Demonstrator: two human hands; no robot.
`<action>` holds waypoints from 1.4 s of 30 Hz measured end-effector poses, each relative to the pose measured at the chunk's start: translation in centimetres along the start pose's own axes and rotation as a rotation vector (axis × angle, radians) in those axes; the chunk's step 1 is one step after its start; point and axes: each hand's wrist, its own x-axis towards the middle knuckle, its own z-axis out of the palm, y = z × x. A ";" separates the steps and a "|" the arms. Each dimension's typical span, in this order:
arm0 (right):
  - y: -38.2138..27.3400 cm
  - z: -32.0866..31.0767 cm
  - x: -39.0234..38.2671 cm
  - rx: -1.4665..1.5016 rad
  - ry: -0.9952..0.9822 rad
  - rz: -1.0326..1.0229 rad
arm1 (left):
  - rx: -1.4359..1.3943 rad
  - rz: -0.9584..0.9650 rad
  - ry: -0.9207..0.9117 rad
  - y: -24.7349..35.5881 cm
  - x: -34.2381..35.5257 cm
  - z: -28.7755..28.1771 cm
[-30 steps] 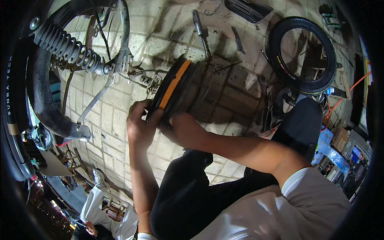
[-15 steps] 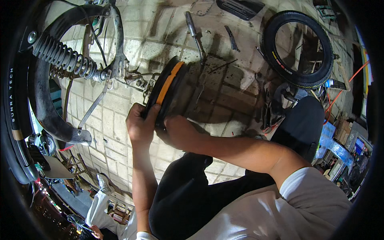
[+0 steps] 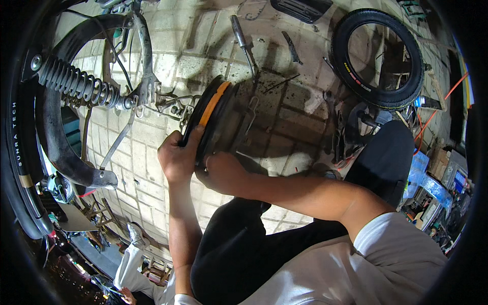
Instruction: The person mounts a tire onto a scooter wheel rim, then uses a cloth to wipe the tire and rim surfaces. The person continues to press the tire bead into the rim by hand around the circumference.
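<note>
Upright on the paved floor in front of me stands a black wheel rim (image 3: pixel 192 117), with an orange band (image 3: pixel 214 104) running in the channel around it. My left hand (image 3: pixel 178 155) is closed around the near left edge of the rim, its thumb pressed by the lower end of the visible band. Close by on the right, my right hand (image 3: pixel 222 173) has curled fingers against the near part of the rim. What those fingers grip, if anything beyond the rim, is hidden. The far side of the wheel lies in dark shadow.
Left of me are a vehicle's coil spring (image 3: pixel 76 86) and curved black fender (image 3: pixel 56 122). Beyond the rim lie a long-handled tool (image 3: pixel 239 33) and a black footboard-like part (image 3: pixel 302 9). A loose tyre (image 3: pixel 340 66) rests at right. Another person's leg (image 3: pixel 129 264) shows lower left.
My right hand has shifted slightly down and left along the rim. My left hand keeps its hold, and the whole view has moved a little.
</note>
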 end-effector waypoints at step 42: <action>1.0 -2.4 -0.8 -0.108 -0.598 0.008 | 0.184 0.585 -0.166 -1.6 -2.6 -3.1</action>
